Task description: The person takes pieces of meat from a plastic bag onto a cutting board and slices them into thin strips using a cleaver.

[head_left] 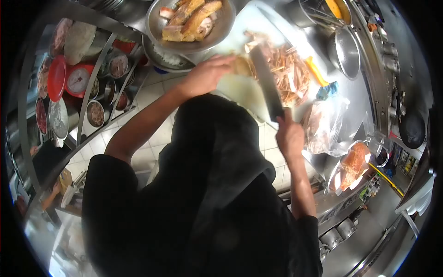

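Observation:
My right hand (290,136) is wrapped round the handle of a cleaver (267,83). Its wide blade points away from me over a white cutting board (235,90). My left hand (207,76) reaches in from the left, fingertips on a tan piece of meat (243,65) that lies left of the blade; the fingers are somewhat blurred. To the right of the cleaver, a heap of shredded meat (293,76) covers much of the board. Pale scraps of meat lie near the blade's far end.
A steel bowl (152,21) of browned meat chunks stands beyond my left hand, above a bowl of white food (168,59). At right are a yellow-handled tool (316,71), a plastic bag of meat (320,124) and a roasted piece (354,164). A red scale (78,81) sits on the left shelf.

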`<action>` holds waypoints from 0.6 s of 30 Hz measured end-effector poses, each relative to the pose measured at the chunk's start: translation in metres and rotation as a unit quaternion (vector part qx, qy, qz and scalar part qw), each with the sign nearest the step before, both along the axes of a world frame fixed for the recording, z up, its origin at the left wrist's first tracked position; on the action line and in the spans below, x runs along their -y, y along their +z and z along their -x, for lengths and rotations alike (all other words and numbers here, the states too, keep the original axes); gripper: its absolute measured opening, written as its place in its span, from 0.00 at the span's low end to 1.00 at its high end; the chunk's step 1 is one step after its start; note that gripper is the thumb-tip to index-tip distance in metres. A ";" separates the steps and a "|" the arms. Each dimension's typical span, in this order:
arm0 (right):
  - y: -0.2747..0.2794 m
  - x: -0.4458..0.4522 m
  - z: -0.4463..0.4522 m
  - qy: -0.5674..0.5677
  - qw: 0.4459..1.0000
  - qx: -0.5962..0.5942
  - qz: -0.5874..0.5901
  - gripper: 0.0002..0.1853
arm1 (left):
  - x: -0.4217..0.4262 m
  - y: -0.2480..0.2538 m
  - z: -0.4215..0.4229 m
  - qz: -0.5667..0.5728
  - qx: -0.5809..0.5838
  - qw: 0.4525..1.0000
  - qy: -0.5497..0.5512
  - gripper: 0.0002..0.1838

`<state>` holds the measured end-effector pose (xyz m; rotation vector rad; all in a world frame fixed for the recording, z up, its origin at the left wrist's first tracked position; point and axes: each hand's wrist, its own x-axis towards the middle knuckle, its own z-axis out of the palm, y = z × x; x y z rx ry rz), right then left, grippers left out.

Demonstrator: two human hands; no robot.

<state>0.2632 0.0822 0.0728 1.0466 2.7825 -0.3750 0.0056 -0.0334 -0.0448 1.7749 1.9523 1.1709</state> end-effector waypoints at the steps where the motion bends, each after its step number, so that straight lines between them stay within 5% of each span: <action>1: 0.010 0.004 -0.006 -0.006 1.000 -0.022 -0.001 0.09 | 0.006 0.000 -0.009 -0.005 -0.014 1.000 -0.003 0.15; 5: -0.009 0.017 -0.013 -0.112 0.982 -0.147 0.041 0.11 | 0.008 0.001 -0.011 0.011 0.023 1.000 0.016 0.15; 7: -0.022 0.011 -0.014 -0.035 0.995 -0.051 0.079 0.14 | 0.010 0.000 -0.012 0.009 0.017 1.000 0.022 0.15; 11: 0.007 0.013 -0.007 -0.052 0.996 0.012 0.066 0.12 | 0.013 -0.008 -0.010 -0.031 -0.026 0.998 0.045 0.15; 15: -0.001 0.031 -0.008 -0.114 0.974 -0.175 0.086 0.11 | 0.026 0.004 -0.008 0.015 -0.005 0.997 0.079 0.14; 18: -0.024 0.017 -0.006 -0.023 0.997 -0.035 0.066 0.10 | 0.026 -0.001 -0.011 -0.017 0.019 0.996 0.089 0.13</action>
